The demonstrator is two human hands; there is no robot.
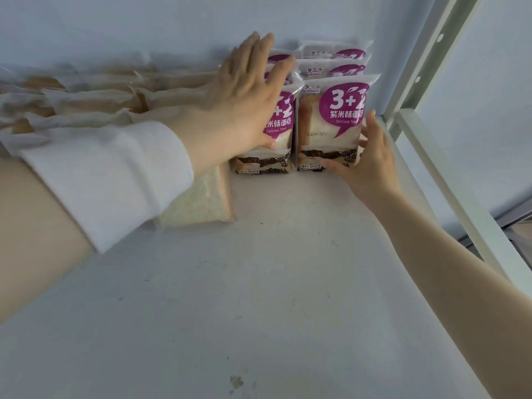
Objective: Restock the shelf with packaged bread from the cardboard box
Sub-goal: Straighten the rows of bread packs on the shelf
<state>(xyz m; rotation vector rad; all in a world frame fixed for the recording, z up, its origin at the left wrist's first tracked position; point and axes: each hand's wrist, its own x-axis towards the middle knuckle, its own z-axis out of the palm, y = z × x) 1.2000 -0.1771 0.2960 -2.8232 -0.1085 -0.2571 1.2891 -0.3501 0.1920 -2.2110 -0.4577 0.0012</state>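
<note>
Bare white shelf (pixel 259 298) fills the foreground, scuffed and spotted, and everything happens at its back end. Taking the front right purple bread pack (pixel 331 122) as our marker: far to its left, rows of plain packaged bread (pixel 95 102) lie stacked against the wall, blurred. Closer in, a white sleeve (pixel 115 180) reaches across, and the left hand (pixel 247 102) is spread open, fingers flat against the front left purple pack (pixel 280 125), which stands upright just beside the marker. Behind both, more purple packs (pixel 331 54) line up to the wall. Right of the marker, the right hand (pixel 368 165) is open too, cupping the pack's lower right corner, thumb underneath. Beyond that stands the white metal shelf post (pixel 426 73).
</note>
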